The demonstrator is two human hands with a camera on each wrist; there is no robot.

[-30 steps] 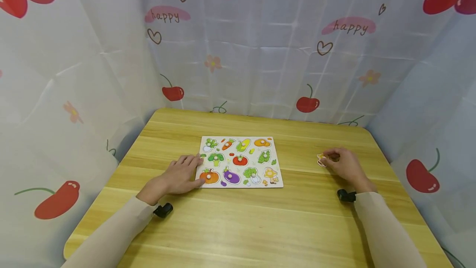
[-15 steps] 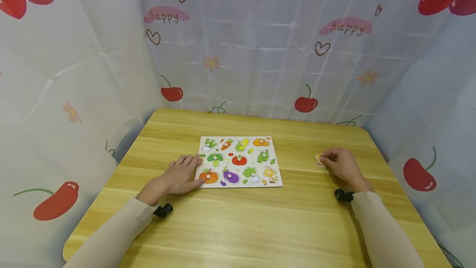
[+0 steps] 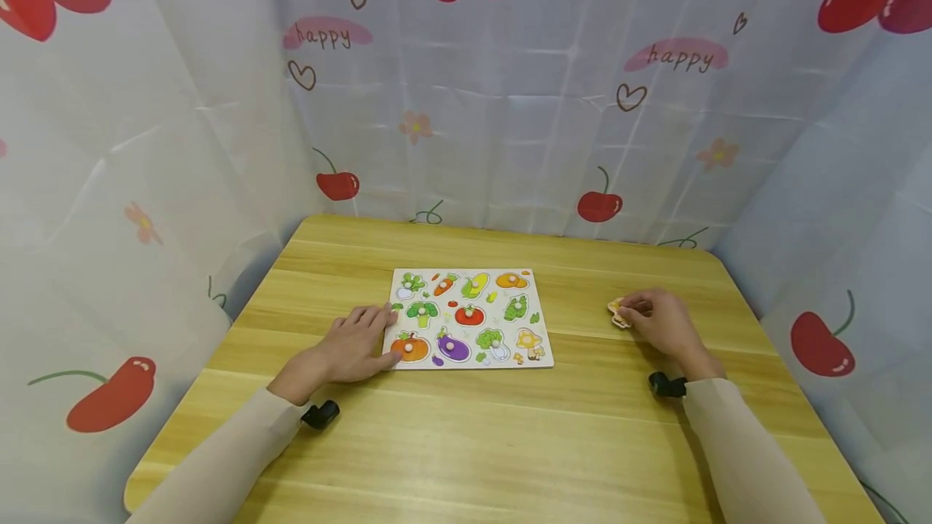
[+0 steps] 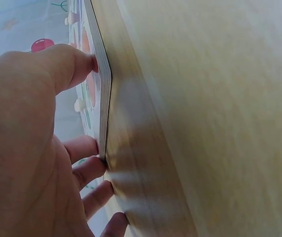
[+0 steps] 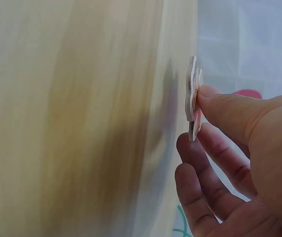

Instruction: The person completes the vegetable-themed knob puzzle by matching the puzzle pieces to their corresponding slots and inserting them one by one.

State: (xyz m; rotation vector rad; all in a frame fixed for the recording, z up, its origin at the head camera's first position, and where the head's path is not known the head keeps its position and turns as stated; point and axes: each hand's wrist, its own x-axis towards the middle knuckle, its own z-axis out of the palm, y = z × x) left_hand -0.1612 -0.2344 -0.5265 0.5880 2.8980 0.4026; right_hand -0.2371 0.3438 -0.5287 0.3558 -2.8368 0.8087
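A white wooden knob puzzle board (image 3: 502, 316) with colourful vegetable pieces lies on the table in the head view. My left hand (image 3: 354, 344) rests at its left edge, thumb on the pumpkin corner and fingers loosely straight along the side. In the left wrist view the thumb (image 4: 76, 64) lies on the board's face, with fingertips at its edge. To the right of the board, my right hand (image 3: 664, 323) pinches a small yellow and white puzzle piece (image 3: 618, 313) between thumb and fingers. The right wrist view shows this piece (image 5: 191, 91) edge-on, raised off the tabletop.
The wooden table (image 3: 466, 435) has rounded corners. A white curtain (image 3: 480, 103) with cherries and "happy" lettering hangs behind it and along both sides. On the board, the mushroom picture (image 3: 529, 342) at the lower right shows no knob, while the other vegetables have knobs.
My right hand has picked the puzzle piece up off the table and shifted slightly left with it, tilting it. The left hand and the board stay where they were.
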